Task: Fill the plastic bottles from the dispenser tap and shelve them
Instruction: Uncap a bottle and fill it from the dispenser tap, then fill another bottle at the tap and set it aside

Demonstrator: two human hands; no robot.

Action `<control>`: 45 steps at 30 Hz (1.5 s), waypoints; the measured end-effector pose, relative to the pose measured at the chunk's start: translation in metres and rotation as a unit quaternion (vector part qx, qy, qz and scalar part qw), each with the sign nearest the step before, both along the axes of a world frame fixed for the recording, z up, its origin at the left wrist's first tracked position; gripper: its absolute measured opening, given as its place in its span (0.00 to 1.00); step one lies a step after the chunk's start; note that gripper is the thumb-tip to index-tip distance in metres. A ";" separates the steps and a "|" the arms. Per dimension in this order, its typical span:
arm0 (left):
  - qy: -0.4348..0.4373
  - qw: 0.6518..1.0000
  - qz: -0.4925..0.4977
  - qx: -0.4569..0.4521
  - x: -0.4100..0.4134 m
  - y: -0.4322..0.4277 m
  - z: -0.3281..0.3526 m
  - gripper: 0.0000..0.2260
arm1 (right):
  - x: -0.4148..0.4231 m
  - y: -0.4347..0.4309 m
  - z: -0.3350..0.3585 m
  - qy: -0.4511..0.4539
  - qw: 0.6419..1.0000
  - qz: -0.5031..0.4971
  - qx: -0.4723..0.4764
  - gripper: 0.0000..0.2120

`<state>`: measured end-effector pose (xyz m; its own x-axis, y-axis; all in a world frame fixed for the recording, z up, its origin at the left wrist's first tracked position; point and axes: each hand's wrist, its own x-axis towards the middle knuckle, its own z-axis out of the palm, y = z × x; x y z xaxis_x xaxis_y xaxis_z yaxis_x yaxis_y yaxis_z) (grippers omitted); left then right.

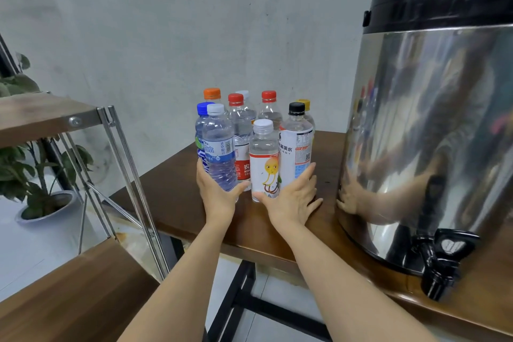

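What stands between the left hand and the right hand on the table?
In the head view, a short white-capped bottle with a yellow cartoon label stands between the left hand and the right hand, on the brown table.

Right: dispenser [433,133] walls off my reach.
Left: shelf [41,116] stands near the desk [172,191].
Behind: bottles [241,141] packed tight.
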<state>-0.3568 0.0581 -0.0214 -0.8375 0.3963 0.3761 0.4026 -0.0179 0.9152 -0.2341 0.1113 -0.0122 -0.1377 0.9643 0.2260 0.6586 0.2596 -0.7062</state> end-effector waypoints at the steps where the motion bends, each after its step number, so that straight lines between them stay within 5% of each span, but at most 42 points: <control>1: 0.001 1.000 0.002 -0.004 0.000 -0.002 0.000 0.52 | 0.003 -0.001 0.001 0.002 1.000 0.012 -0.003 0.68; 7: -0.030 0.996 0.044 -0.075 0.033 -0.027 0.006 0.48 | 0.040 -0.025 0.006 0.081 0.990 0.119 0.002 0.49; 13: 0.013 0.999 -0.014 0.042 0.119 -0.070 -0.010 0.08 | 0.100 -0.078 0.022 0.133 0.970 0.196 0.054 0.22; 18: 0.009 0.984 -0.104 0.145 0.193 -0.100 0.026 0.06 | 0.169 -0.114 0.038 0.234 0.946 0.207 0.086 0.07; 32: 0.080 0.906 -0.369 0.192 0.393 -0.059 0.080 0.06 | 0.367 -0.087 0.055 0.281 0.940 0.056 0.188 0.06; 45: 0.164 0.897 -0.392 -0.122 0.479 0.097 0.012 0.11 | 0.512 0.056 0.016 0.182 0.959 -0.183 0.118 0.13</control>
